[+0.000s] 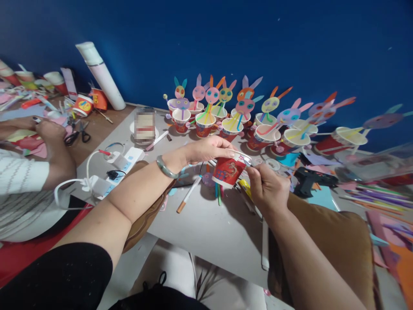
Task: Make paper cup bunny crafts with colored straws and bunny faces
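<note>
My left hand (211, 150), with a green bangle at its wrist, is closed on the rim of a red paper cup (229, 171) with printed pictures. The cup is tilted above the table. At the cup's right side my right hand (270, 184) is in a closed grip, thumb up; a small greyish tip shows by its thumb, too little to name. Below the cup lie coloured straws (219, 193) and a round purple paper face (208, 179). A white marker with a brown end (189, 193) lies to the left.
Several paper cups with straw-and-paper rabbit figures (205, 120) stand along the blue wall. A black glue gun (311, 181) and brown cushion (325, 241) are at right. A power strip (124, 165) with cables lies left. Beyond it are black scissors (79, 134) and another person's arm (60, 142).
</note>
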`<state>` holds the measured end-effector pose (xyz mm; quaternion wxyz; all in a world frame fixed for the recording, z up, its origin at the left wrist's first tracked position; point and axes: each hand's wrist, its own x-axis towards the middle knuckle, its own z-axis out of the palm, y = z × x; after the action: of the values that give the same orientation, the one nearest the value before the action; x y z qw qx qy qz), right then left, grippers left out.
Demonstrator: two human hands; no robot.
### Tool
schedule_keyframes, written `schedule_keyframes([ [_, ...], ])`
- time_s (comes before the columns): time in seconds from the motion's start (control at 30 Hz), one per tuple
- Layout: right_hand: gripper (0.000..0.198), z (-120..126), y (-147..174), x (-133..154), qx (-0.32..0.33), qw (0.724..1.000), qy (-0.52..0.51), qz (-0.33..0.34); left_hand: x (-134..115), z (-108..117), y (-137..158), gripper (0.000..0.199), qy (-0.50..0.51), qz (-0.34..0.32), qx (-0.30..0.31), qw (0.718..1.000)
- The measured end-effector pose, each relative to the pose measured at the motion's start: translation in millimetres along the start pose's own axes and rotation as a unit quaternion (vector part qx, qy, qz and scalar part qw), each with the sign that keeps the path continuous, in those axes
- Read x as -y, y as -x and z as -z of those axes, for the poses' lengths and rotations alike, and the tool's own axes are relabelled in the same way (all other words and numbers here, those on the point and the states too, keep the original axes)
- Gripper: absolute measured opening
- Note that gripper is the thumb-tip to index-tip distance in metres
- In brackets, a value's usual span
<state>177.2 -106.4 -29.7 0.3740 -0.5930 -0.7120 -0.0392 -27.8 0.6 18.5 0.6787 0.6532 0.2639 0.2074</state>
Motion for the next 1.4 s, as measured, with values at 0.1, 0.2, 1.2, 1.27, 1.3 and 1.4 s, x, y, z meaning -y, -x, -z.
schedule_keyframes([
  [0.1, 0.055, -0.8, -0.7, 3.5, -0.008, 0.997, -0.062, -0.046, 2.8, -1.4, -2.6, 0.017, -0.004, -0.016, -0.049, 0.999],
  [0.2, 0.06, -2.1, -2.3, 8.2, 0.007, 0.983, -0.15, -0.106, 4.3, -4.4, -4.9, 0.014, -0.018, -0.033, -0.097, 0.995],
  [1.2, 0.046, 6.3, -8.4, 39.9, 0.233, 0.609, -0.658, -0.377, 7.4, -26.4, -3.8, 0.008, -0.193, -0.19, -0.237, 0.933],
  [1.27, 0.046, 8.9, -8.2, 41.5, 0.239, 0.603, -0.661, -0.378, 7.8, -27.1, -4.2, 0.008, -0.2, -0.194, -0.239, 0.93],
  [1.3, 0.046, 10.1, -8.0, 42.2, 0.24, 0.602, -0.661, -0.378, 7.8, -27.6, -4.2, 0.007, -0.204, -0.193, -0.239, 0.93],
  [1.4, 0.047, 12.4, -7.5, 42.9, 0.234, 0.605, -0.663, -0.374, 7.6, -29.3, -3.4, 0.005, -0.209, -0.19, -0.242, 0.928],
])
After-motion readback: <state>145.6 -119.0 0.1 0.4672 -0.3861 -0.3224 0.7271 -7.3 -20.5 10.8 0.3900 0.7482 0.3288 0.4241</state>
